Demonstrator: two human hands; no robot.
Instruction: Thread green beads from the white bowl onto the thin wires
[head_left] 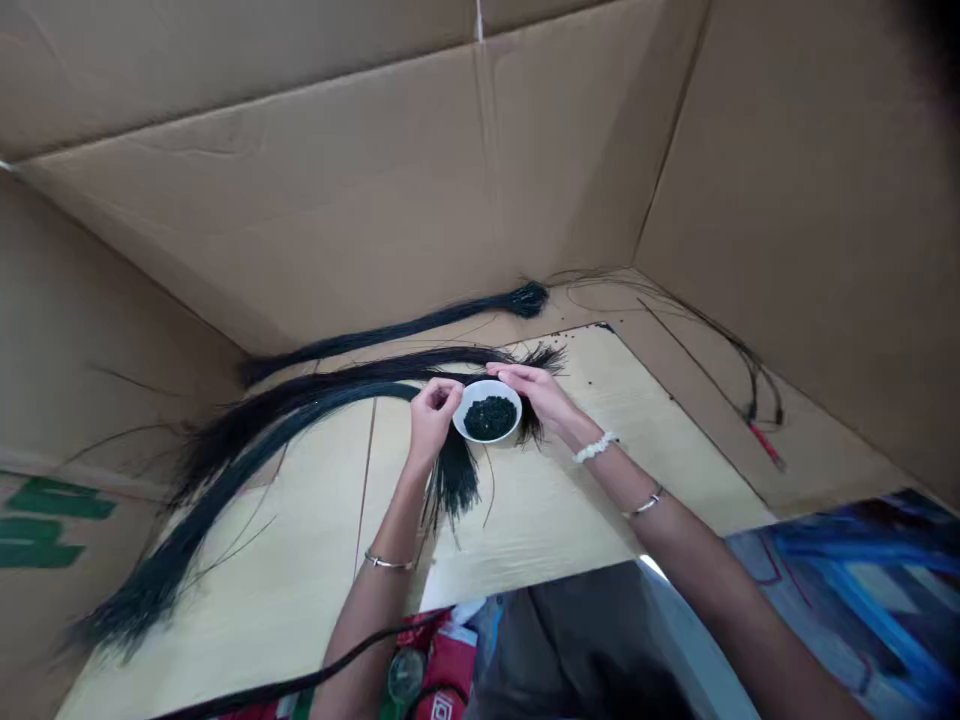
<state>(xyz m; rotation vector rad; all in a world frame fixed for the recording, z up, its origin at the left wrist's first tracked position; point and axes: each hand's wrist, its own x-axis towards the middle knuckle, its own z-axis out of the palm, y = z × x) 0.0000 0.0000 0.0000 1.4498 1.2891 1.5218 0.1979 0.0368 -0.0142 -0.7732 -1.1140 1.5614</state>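
The left hand [433, 420] is half curled, its fingers bent over the left rim of a white bowl [471, 402]; whether it grips the rim or only touches it, I cannot tell. The right hand [529, 392] is more open, with its fingers reaching left along the bowl's far rim, and it too may or may not have hold of it. Between the hands sit dark granules [490, 417], heaped in the bowl.

Just under and beyond both hands lie long black fibre bundles [330, 400]. They sweep away to the left of the left hand, and one loose tuft [454, 478] hangs below that hand, crossing the pale yellow board [540, 500] beneath everything. Farther past the hands, a separate tied bundle [405, 325] runs along the foot of a cardboard wall [300, 200].

Right of the right hand, thin dark wires [750, 370] trail to a red-tipped stick [766, 445]. A white beaded bracelet [596, 447] circles the right wrist, with a metal bangle [645, 503] higher up that forearm. Another metal bangle [388, 562] sits on the left forearm. Below the left forearm, a black cable [300, 680] crosses a red package [446, 660].
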